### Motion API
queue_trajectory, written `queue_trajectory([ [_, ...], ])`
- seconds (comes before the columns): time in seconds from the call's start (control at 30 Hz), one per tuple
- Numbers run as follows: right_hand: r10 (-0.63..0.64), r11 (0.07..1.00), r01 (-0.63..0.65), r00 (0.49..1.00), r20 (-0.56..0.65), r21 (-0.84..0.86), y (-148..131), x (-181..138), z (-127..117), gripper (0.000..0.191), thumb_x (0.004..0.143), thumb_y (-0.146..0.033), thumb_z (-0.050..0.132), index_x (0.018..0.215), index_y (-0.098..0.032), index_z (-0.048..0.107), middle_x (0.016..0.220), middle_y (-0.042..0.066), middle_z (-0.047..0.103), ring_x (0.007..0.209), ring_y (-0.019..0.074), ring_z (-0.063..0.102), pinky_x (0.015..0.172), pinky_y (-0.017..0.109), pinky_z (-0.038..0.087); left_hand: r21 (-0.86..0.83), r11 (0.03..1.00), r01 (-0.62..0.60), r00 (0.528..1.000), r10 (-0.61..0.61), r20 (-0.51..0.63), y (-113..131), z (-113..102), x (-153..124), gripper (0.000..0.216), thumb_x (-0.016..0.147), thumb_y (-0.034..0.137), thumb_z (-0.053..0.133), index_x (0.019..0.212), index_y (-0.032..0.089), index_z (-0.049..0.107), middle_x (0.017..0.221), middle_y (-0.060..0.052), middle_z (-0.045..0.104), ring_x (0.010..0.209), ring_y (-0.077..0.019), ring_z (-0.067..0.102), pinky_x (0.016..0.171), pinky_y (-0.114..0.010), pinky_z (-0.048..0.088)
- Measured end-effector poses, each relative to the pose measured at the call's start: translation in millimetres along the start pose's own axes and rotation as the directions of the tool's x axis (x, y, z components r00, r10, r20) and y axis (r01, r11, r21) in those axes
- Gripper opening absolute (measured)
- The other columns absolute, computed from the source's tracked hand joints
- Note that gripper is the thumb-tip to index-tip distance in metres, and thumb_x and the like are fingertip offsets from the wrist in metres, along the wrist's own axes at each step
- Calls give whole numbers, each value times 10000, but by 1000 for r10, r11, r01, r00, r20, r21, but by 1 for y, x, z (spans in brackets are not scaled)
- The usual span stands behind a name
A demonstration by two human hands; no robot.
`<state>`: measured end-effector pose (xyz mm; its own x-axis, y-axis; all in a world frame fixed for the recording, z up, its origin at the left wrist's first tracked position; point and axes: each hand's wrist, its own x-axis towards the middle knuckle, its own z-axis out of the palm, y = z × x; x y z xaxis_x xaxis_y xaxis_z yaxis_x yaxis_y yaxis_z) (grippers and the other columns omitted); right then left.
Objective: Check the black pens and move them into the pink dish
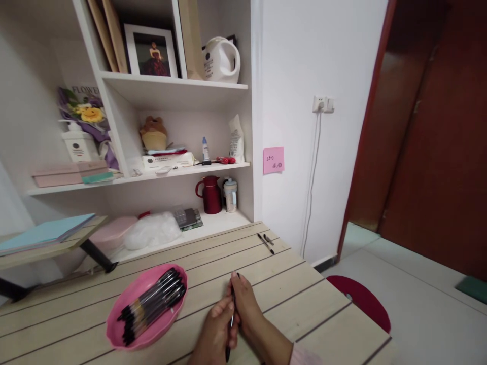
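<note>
Both my hands meet over the wooden table [297,304] near its front edge and together grip one black pen [231,324]. My left hand [213,329] is closed around the pen's lower part. My right hand [245,304] pinches the upper end, where the pen's tip or cap shows above the fingers. To the left of my hands sits a pink plate [125,334] with several black pens [152,304] lying on it. A loose pen and its cap [265,242] lie at the far edge of the table.
White shelves [171,91] stand behind the table with a red jug [211,195], a white kettle [222,60], a framed picture and boxes. A pink sticky note [273,160] hangs on the wall. A red stool [361,299] stands to the right, by the red door.
</note>
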<state>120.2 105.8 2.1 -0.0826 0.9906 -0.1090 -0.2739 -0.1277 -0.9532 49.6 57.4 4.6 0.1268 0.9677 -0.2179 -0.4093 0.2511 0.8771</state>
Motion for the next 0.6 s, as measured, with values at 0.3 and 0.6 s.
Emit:
queue_trajectory([
  [0.3,-81,987,63,989,-122,-145,5,1,5,421,805,-510,375,537,-190,423,357,-68,399,207,63,322,223,181,147,10,998,67,997,-67,30,-8,-6,0,432,536,513,714,617,171,462,442,77,457,260,20,204,284,-141,104],
  [0.6,-6,895,151,945,-327,420,-25,18,-34,286,782,-448,474,658,-193,440,474,-55,486,365,79,475,386,197,385,65,993,96,989,-103,107,-19,-3,-11,617,536,515,706,1007,192,474,474,89,482,253,-5,215,273,-165,118],
])
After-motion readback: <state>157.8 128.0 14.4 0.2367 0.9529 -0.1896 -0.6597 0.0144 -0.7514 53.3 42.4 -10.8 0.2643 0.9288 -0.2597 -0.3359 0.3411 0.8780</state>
